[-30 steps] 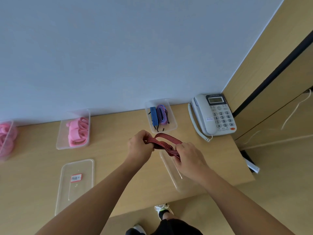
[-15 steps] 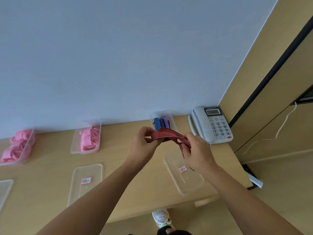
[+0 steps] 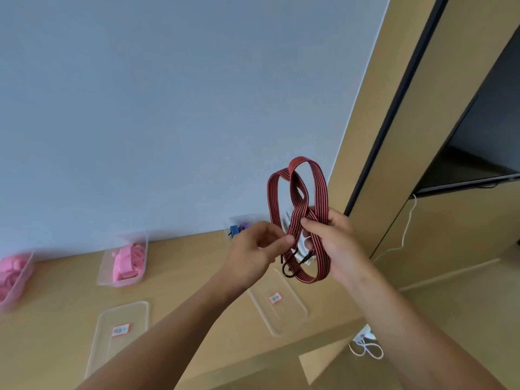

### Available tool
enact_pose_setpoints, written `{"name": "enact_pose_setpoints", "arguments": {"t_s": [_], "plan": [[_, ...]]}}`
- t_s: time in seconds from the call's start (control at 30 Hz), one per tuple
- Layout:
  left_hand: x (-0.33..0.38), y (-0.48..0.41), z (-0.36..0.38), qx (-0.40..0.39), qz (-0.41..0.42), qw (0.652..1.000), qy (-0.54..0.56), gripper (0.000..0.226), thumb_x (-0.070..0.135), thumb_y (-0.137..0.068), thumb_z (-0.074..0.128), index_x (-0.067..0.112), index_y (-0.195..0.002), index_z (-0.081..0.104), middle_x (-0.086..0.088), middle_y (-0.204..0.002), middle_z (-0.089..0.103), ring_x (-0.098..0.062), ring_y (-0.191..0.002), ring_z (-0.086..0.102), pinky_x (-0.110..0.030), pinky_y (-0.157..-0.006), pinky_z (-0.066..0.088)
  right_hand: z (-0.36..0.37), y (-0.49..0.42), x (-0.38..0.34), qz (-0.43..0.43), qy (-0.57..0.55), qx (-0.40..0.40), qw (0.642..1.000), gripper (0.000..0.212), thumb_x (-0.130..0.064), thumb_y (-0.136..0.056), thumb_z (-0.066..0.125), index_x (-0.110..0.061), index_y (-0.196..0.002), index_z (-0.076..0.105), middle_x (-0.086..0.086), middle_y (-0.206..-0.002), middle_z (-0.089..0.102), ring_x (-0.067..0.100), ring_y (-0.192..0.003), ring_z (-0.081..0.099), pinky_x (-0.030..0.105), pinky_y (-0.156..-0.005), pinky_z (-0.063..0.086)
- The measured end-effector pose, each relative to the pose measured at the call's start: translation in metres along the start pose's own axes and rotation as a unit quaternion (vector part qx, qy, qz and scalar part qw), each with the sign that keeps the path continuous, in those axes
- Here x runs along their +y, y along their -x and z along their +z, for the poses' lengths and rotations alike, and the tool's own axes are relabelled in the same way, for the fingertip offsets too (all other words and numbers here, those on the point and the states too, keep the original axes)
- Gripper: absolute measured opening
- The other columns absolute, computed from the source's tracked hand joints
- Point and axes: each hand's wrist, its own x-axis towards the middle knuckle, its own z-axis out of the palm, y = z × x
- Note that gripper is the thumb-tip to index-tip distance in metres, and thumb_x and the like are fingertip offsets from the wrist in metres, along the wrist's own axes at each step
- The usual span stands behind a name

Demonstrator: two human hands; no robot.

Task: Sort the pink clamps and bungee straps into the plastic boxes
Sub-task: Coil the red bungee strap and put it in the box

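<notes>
A red bungee strap with black stripes (image 3: 298, 190) is looped upright in the air above the wooden desk (image 3: 180, 280). My right hand (image 3: 334, 243) grips the gathered loops near the middle. My left hand (image 3: 256, 249) pinches the strap just above its black hooks (image 3: 292, 266). Behind my hands, a plastic box with blue and purple straps (image 3: 237, 228) stands by the wall, mostly hidden. Two boxes of pink clamps stand to the left, one (image 3: 126, 260) mid-desk and one (image 3: 11, 277) at the frame's left edge.
Two clear lids with red-edged labels lie flat on the desk, one (image 3: 118, 333) at the front left and one (image 3: 277, 299) under my hands. A white shoe (image 3: 364, 337) shows on the floor below the desk edge. A wooden panel wall rises on the right.
Both hands lifted the red strap from just above the desk to well above it, and its loops now stand upright. The view tilted up, and the telephone is hidden.
</notes>
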Motion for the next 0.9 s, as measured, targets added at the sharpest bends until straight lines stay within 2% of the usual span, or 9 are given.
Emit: {"name": "enact_pose_setpoints", "arguments": {"t_s": [0.07, 0.17, 0.27, 0.4, 0.53, 0.67, 0.73, 0.8, 0.9], "plan": [[0.005, 0.003, 0.007, -0.019, 0.007, 0.998, -0.057, 0.017, 0.037, -0.08, 0.08, 0.027, -0.091, 0.071, 0.002, -0.082, 0.075, -0.01, -0.075, 0.066, -0.033, -0.075, 0.053, -0.002, 0.002, -0.008, 0.014, -0.048, -0.004, 0.999, 0.009, -0.003, -0.087, 0.068, -0.01, -0.083, 0.069, 0.01, -0.064, 0.059, 0.021, -0.05, 0.052, 0.029, -0.049, 0.043], [0.018, 0.007, 0.015, 0.001, 0.018, 0.993, -0.114, 0.005, 0.023, -0.083, 0.076, 0.023, -0.086, 0.073, -0.008, -0.076, 0.07, -0.013, -0.068, 0.058, -0.031, -0.071, 0.049, -0.01, 0.006, -0.017, 0.007, -0.068, -0.035, 0.997, 0.012, -0.002, -0.088, 0.068, -0.012, -0.081, 0.071, 0.011, -0.067, 0.062, 0.021, -0.054, 0.055, 0.031, -0.052, 0.045], [0.035, 0.014, 0.017, 0.081, -0.004, 0.997, 0.008, 0.012, 0.019, -0.076, 0.065, 0.018, -0.075, 0.076, -0.01, -0.072, 0.058, -0.018, -0.066, 0.052, -0.022, -0.061, 0.048, -0.03, 0.011, -0.024, 0.018, -0.076, -0.068, 0.995, 0.009, 0.0, -0.087, 0.067, -0.006, -0.089, 0.073, 0.016, -0.081, 0.073, 0.02, -0.062, 0.063, 0.032, -0.053, 0.051], [0.051, 0.03, 0.012, 0.17, 0.028, 0.981, 0.088, 0.027, 0.005, -0.097, 0.063, 0.014, -0.077, 0.079, -0.008, -0.074, 0.06, -0.021, -0.067, 0.053, -0.037, -0.074, 0.055, -0.066, 0.024, -0.022, 0.074, -0.017, -0.187, 0.979, 0.02, 0.004, -0.086, 0.065, 0.004, -0.106, 0.063, 0.024, -0.089, 0.072, 0.023, -0.059, 0.06, 0.03, -0.049, 0.048], [0.067, 0.049, 0.029, 0.228, 0.069, 0.962, 0.134, 0.018, 0.012, -0.096, 0.071, 0.014, -0.08, 0.081, -0.003, -0.066, 0.057, -0.017, -0.064, 0.056, -0.029, -0.074, 0.061, -0.1, 0.042, -0.009, 0.123, 0.056, -0.39, 0.911, 0.009, -0.003, -0.087, 0.069, -0.003, -0.094, 0.065, 0.03, -0.092, 0.07, 0.028, -0.064, 0.06, 0.03, -0.046, 0.049], [0.077, 0.071, 0.054, 0.285, 0.053, 0.951, 0.11, 0.014, 0.014, -0.092, 0.076, 0.009, -0.08, 0.081, -0.001, -0.061, 0.06, -0.013, -0.057, 0.057, -0.029, -0.068, 0.062, -0.122, 0.055, -0.001, 0.105, 0.213, -0.536, 0.81, 0.028, -0.031, -0.086, 0.077, -0.006, -0.095, 0.072, 0.018, -0.093, 0.074, 0.02, -0.076, 0.068, 0.032, -0.068, 0.055], [0.081, 0.085, 0.066, 0.285, 0.034, 0.954, 0.081, 0.016, 0.012, -0.091, 0.076, 0.007, -0.076, 0.08, -0.003, -0.059, 0.058, -0.016, -0.054, 0.055, -0.029, -0.062, 0.06, -0.124, 0.06, 0.002, 0.018, 0.342, -0.494, 0.799, 0.04, -0.052, -0.078, 0.079, -0.014, -0.089, 0.074, 0.006, -0.084, 0.073, 0.009, -0.074, 0.061, 0.03, -0.073, 0.048], [0.085, 0.098, 0.077, 0.27, 0.019, 0.962, 0.044, 0.017, 0.01, -0.091, 0.076, 0.004, -0.076, 0.079, -0.005, -0.057, 0.058, -0.019, -0.05, 0.055, -0.031, -0.059, 0.059, -0.12, 0.068, 0.001, -0.067, 0.396, -0.373, 0.837, 0.05, -0.065, -0.069, 0.076, -0.026, -0.099, 0.072, -0.007, -0.094, 0.073, 0.001, -0.083, 0.063, 0.024, -0.079, 0.049], [0.095, 0.113, 0.092, 0.231, 0.023, 0.973, 0.004, 0.018, 0.009, -0.09, 0.077, 0.007, -0.072, 0.078, -0.004, -0.055, 0.058, -0.019, -0.05, 0.055, -0.032, -0.058, 0.057, -0.112, 0.077, -0.01, -0.144, 0.231, -0.242, 0.931, 0.027, -0.042, -0.088, 0.07, -0.033, -0.112, 0.068, -0.02, -0.105, 0.071, -0.006, -0.1, 0.063, 0.017, -0.089, 0.051]]}}
